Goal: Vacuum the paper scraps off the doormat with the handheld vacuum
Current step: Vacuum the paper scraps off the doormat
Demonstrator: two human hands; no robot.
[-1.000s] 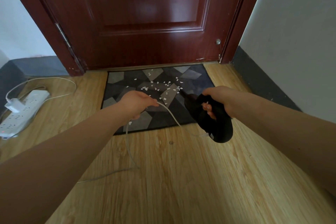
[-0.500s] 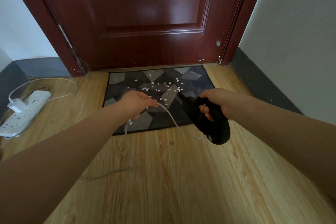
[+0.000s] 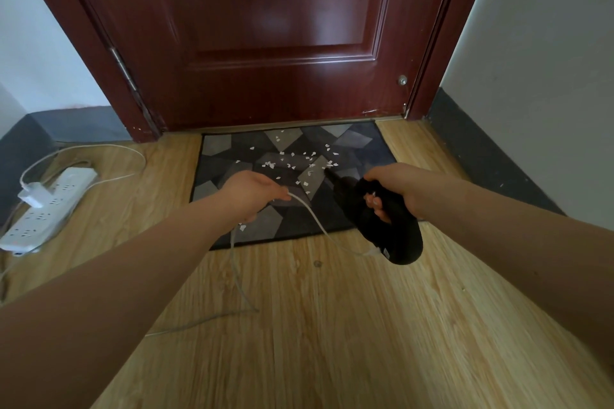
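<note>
A grey and black patterned doormat lies in front of the dark red door. Several small white paper scraps are strewn over its middle, and one lies near its front left. My right hand grips the handle of a black handheld vacuum, whose narrow nozzle points at the mat near the scraps. A white cable runs from the vacuum's rear end up into my left hand, which is closed on it, then drops to the floor.
A white power strip with a plugged-in charger lies on the wooden floor at the left, with cables looping around it. The closed door stands behind the mat. A white wall with a dark baseboard runs along the right.
The vacuum and my right hand have dropped slightly and come nearer to me. My left hand keeps its hold on the cable in almost the same place.
</note>
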